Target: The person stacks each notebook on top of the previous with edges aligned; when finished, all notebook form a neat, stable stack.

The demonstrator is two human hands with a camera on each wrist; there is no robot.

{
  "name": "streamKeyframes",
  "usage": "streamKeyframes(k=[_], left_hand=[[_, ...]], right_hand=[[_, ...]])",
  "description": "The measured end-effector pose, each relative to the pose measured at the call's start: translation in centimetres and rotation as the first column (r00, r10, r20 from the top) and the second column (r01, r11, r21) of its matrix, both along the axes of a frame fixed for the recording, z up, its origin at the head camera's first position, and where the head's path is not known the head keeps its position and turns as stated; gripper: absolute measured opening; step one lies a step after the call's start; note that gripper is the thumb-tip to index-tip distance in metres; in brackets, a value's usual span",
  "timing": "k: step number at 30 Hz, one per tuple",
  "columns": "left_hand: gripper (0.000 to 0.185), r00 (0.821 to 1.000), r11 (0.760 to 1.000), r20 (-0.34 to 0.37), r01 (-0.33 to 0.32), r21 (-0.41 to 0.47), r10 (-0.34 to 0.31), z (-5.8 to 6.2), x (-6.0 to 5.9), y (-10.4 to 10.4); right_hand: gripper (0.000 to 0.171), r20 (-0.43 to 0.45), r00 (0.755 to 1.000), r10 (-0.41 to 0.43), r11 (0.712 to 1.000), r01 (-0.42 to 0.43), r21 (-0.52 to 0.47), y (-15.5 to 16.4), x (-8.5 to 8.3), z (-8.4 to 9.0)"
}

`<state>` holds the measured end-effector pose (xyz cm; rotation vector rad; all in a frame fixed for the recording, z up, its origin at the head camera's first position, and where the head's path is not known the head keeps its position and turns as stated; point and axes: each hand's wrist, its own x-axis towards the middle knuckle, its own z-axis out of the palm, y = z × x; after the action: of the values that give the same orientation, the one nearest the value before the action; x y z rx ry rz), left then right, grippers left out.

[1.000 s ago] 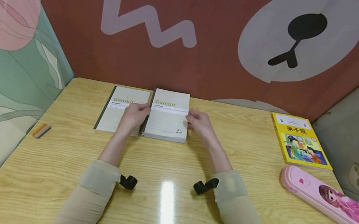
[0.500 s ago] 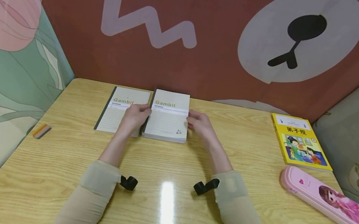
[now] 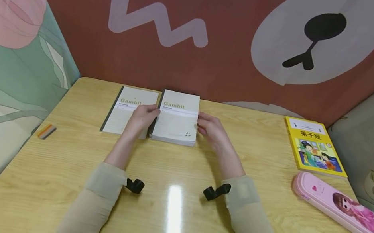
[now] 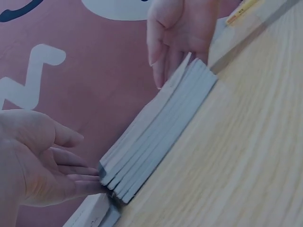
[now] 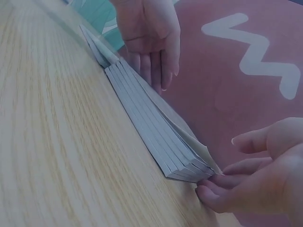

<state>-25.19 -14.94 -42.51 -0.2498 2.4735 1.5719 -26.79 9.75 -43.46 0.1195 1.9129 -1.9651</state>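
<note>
A stack of grey "Gambit" notebooks [image 3: 176, 119] lies at the far middle of the wooden table [image 3: 171, 219]. My left hand [image 3: 147, 112] presses straight fingers against the stack's left edge. My right hand [image 3: 206, 122] does the same on the right edge. The left wrist view shows the left hand's fingertips [image 4: 90, 177] touching the stack's [image 4: 156, 137] corner. In the right wrist view the right hand's fingertips [image 5: 213, 187] meet the near corner of the stack [image 5: 151, 127], whose top cover lifts slightly. A single Gambit notebook [image 3: 123, 113] lies flat just left of the stack, partly under my left hand.
A yellow picture book [image 3: 315, 145] lies at the far right, with a pink pencil case [image 3: 338, 205] in front of it. A small orange and grey eraser [image 3: 47, 131] sits near the left edge. A red wall panel [image 3: 194, 65] stands right behind the notebooks.
Both hands stay pressed against the stack's sides. The view has tilted a little, and nothing on the table has visibly moved.
</note>
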Motion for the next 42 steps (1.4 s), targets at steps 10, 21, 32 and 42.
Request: streamKeyframes(k=[10, 21, 32, 42], left_hand=[[0.058, 1.0, 0.993, -0.028, -0.001, 0.12, 0.005, 1.4, -1.5, -3.4], [0.068, 0.998, 0.994, -0.006, 0.067, -0.089, -0.068, 3.0, -2.6, -11.0], [0.072, 0.983, 0.996, 0.176, 0.048, 0.071, -0.06, 2.7, -2.1, -14.3], [0.074, 0.969, 0.996, 0.244, 0.031, 0.078, -0.049, 2.4, -2.2, -14.6]], right_hand=[[0.055, -0.294, 0.945, -0.143, 0.967, 0.197, 0.164, -1.0, -0.1, 1.4], [0.053, -0.284, 0.958, 0.025, 0.999, -0.014, 0.04, -12.6, 1.2, 3.3], [0.069, -0.153, 0.988, 0.02, 0.981, 0.01, 0.191, -18.9, 2.7, 2.6], [0.068, -0.146, 0.989, -0.022, 0.959, 0.062, 0.278, -20.2, 3.1, 2.5]])
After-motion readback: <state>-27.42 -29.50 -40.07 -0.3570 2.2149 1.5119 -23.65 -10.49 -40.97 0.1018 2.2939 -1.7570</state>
